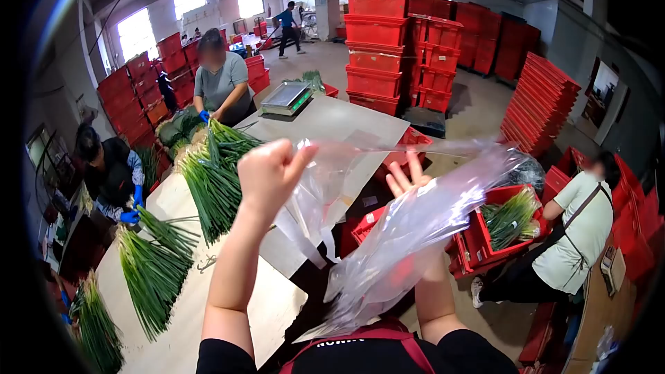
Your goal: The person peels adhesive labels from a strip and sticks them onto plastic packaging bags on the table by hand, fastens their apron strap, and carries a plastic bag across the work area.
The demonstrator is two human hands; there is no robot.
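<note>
A clear plastic bag (409,235) is stretched out in front of my chest, its upper edge pulled to the left. My left hand (271,172) is closed, pinching that edge between thumb and fingers. Raised fingers of my right hand (410,174) are spread apart at the bag's top edge. The film covers part of that hand and forearm, so I cannot tell whether the hand is inside or behind it. Left of my left hand, bunches of green onions (211,180) lie on the pale table (256,305).
A co-worker in grey (223,79) and another with blue gloves (114,170) handle green onions at left. A scale (287,97) sits at the table's far end. Red crates (377,41) stand stacked behind. At right, a person in light green (578,228) is near a crate (478,242) holding green onions.
</note>
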